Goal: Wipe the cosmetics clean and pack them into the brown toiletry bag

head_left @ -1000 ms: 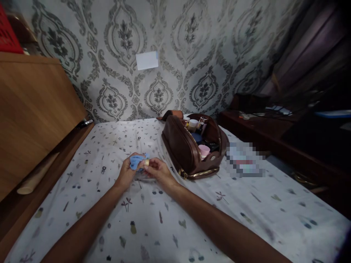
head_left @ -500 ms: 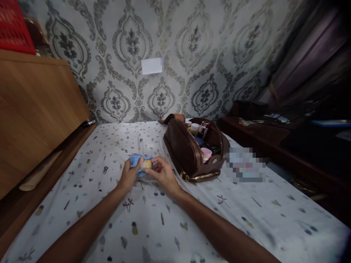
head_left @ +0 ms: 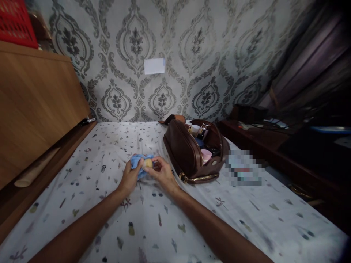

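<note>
My left hand [head_left: 129, 178] is closed on a bunched blue cloth [head_left: 136, 160], its thumb against a small jar with a yellowish lid [head_left: 148, 163]. Thumb and fingers of my right hand [head_left: 164, 176] pinch the same jar from the right. Both hands are just above the patterned white sheet [head_left: 148, 226]. To the right of them stands a brown cosmetic bag [head_left: 182, 146] with its top unzipped. Inside it I see a pink-lidded jar [head_left: 206, 155], a white-lidded jar [head_left: 194, 129] and a clear-capped bottle [head_left: 203, 128], with darker items partly hidden.
A wooden cabinet [head_left: 35, 109] borders the sheet on the left, a red basket [head_left: 16, 23] on top. Right of the bag lies a pixelated flat item [head_left: 244, 168]. Dark furniture [head_left: 252, 142] runs along the right side. A white paper [head_left: 154, 66] is on the wall behind.
The jar has turned slightly between my hands, so its yellowish lid faces me more. The blue cloth has shifted a little around it. My view has moved slightly; the bag stays in place.
</note>
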### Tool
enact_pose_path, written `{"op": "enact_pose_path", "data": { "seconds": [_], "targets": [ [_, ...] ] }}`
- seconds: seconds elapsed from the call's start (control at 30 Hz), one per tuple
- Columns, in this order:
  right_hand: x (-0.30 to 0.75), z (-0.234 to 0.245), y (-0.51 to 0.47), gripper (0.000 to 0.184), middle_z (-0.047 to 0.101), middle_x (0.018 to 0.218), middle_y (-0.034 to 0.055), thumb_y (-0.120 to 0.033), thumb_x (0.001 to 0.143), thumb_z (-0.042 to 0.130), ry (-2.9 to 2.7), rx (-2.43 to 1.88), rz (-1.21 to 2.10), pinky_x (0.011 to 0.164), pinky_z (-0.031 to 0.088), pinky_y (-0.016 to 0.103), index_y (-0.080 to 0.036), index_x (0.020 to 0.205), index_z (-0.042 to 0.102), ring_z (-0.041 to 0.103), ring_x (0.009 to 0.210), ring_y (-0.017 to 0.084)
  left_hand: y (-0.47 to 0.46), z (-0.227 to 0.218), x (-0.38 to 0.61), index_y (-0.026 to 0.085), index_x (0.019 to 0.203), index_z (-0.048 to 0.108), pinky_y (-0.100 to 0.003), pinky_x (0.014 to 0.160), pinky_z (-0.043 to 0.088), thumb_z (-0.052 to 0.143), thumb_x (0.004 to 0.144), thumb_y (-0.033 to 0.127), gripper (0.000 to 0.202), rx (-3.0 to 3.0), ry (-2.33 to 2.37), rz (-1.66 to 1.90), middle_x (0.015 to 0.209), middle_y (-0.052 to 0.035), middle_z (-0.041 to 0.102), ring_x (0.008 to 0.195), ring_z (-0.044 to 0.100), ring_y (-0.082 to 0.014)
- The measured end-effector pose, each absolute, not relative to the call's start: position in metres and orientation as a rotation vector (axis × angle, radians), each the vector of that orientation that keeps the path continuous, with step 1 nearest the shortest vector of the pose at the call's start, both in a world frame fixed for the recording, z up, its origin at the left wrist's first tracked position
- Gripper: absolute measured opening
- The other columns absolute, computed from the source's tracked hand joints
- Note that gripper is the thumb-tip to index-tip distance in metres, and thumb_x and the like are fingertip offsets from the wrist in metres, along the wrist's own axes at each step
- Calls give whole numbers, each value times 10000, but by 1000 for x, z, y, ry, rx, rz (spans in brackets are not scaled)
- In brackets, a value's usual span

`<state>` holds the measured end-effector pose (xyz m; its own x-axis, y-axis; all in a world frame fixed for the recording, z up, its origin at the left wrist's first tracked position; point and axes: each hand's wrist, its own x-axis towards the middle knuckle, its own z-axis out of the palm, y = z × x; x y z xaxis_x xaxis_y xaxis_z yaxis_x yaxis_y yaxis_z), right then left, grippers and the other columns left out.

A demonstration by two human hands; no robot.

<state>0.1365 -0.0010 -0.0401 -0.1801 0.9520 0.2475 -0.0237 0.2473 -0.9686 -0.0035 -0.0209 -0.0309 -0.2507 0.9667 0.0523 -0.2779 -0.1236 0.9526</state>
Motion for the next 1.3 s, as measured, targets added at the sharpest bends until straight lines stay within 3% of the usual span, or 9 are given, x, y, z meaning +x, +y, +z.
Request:
{"op": "enact_pose_path", "data": {
  "seconds": [0.2,0.43,0.57,0.63,0.73,0.87,1.03,1.17,1.3],
  "targets": [
    [134,-46,-1,465,661,1013,57,-482,631,848,-1387,-865,1195,762,538,335,-219,989,708,632,898,212,-21,-27,1,164,908,660,-249,727,564,894,534,573,601,682,1068,1562,836,-15,700,755,673,-138],
    [139,-39,4,400,664,1112,78,-487,634,843,-1383,-911,1053,872,531,388,-223,915,736,627,1050,260,-26,-26,-1,188,996,718,-278,821,586,810,673,594,527,927,1039,1462,1010,-48,732,942,682,-187],
    [141,-38,8,406,634,1239,111,-498,597,852,-1332,-929,997,950,505,421,-205,825,686,607,1157,292,-32,-18,1,207,999,737,-308,865,594,823,669,560,490,1022,1096,1430,1022,-42,742,998,679,-215],
    [140,-39,8,387,651,1235,115,-472,614,841,-1321,-920,970,986,484,437,-207,827,656,610,1165,290,-33,-17,1,189,975,743,-313,861,598,833,654,554,495,1045,1138,1435,989,-51,745,983,683,-221],
    [140,-40,8,352,682,1174,101,-411,654,810,-1340,-904,904,1005,468,430,-210,866,615,634,1122,267,-31,-25,0,178,1009,730,-300,741,616,799,680,593,534,1038,1161,1436,966,-56,737,887,690,-206],
    [142,-37,5,293,696,957,41,-347,711,732,-1395,-945,834,882,511,380,-215,927,585,659,919,218,-26,-36,-4,211,1102,689,-265,659,598,754,745,586,522,1063,1177,1457,986,-38,720,856,679,-187],
    [142,-32,-2,229,664,912,17,-282,739,665,-1524,-1050,785,699,486,300,-219,946,590,617,838,196,-30,-31,-6,242,1249,635,-262,831,568,748,786,515,549,1209,1113,1442,1220,-64,685,1059,662,-209],
    [141,-29,-9,248,618,950,25,-199,723,648,-1644,-1061,710,731,471,302,-219,969,628,582,833,187,-31,-29,-8,230,1309,621,-294,1031,474,684,826,577,598,1232,956,1414,1277,-77,674,1169,629,-215],
    [141,-27,-12,282,586,926,24,-180,709,662,-1712,-1042,639,741,467,310,-225,987,640,552,805,190,-28,-34,-9,206,1303,635,-341,1052,459,549,867,685,653,1173,849,1386,1258,-102,688,1154,640,-230]
  ]
}}
